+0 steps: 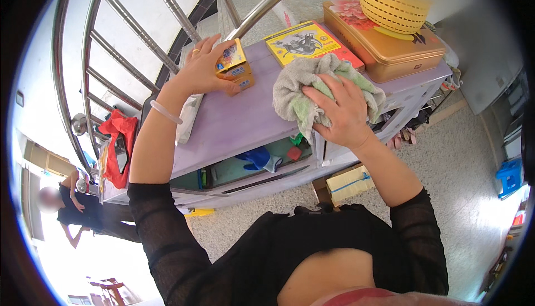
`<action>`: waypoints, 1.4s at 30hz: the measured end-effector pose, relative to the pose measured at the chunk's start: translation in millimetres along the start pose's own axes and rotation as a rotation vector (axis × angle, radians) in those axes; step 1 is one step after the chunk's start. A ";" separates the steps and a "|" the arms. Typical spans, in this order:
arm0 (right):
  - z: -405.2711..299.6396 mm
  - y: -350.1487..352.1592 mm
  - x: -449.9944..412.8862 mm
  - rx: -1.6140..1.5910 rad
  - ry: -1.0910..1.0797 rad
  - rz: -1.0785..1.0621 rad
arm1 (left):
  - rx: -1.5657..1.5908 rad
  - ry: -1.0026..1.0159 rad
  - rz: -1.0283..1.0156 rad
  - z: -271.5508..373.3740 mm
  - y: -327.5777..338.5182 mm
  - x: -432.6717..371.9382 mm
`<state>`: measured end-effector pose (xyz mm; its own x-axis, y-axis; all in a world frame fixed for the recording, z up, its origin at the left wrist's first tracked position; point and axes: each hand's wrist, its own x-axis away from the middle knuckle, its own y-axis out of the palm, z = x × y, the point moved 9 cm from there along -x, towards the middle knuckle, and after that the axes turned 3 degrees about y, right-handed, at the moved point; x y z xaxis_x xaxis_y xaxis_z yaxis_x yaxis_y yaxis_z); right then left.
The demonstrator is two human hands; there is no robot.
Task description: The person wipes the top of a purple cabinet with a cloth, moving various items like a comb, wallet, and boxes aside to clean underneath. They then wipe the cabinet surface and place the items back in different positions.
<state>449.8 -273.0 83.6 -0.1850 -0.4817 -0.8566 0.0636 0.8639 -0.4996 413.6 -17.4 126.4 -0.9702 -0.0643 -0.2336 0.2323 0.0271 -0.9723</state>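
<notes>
My left hand (207, 66) grips a small stack of yellow cartons (236, 70) near the back edge of a purple cabinet top (234, 116). The thumb presses the front and the fingers reach over the far side. My right hand (340, 109) clutches a bunched grey and green terry cloth (301, 82) above the cabinet's front edge. Just behind the cloth lies a flat yellow and red box (305, 43) printed with an animal picture. A gold tin box (388, 51) with a flower design sits beside it.
A yellow plastic basket (393, 3) stands on the tin. Steel railings (138, 59) rise behind the cabinet. An open drawer below holds a blue glove (259, 158). A red bag (119, 147) lies at the left end. Another person (83, 203) stands farther left. A cardboard box (349, 184) rests on the floor.
</notes>
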 end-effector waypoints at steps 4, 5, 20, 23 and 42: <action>10.5 2.5 7.3 -0.078 0.025 0.013 | -0.158 0.010 0.165 20.5 -30.9 6.4; 28.0 -5.1 12.8 -0.337 0.159 0.106 | 0.063 0.013 0.299 24.4 -44.3 7.4; 76.8 -9.3 34.0 -0.684 0.648 0.413 | 1.856 -0.911 0.060 86.0 91.6 -10.4; 81.8 -6.9 34.5 -0.714 0.632 0.416 | 1.994 -0.840 -0.094 80.8 110.1 -27.2; 66.9 -71.4 51.3 -1.192 0.602 0.690 | 1.429 -0.349 0.542 126.2 -24.0 47.7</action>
<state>501.4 -369.3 66.7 -0.8354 -0.0665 -0.5456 -0.4543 0.6423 0.6173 370.5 -147.0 137.1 -0.7365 -0.5852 -0.3394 0.6013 -0.7961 0.0678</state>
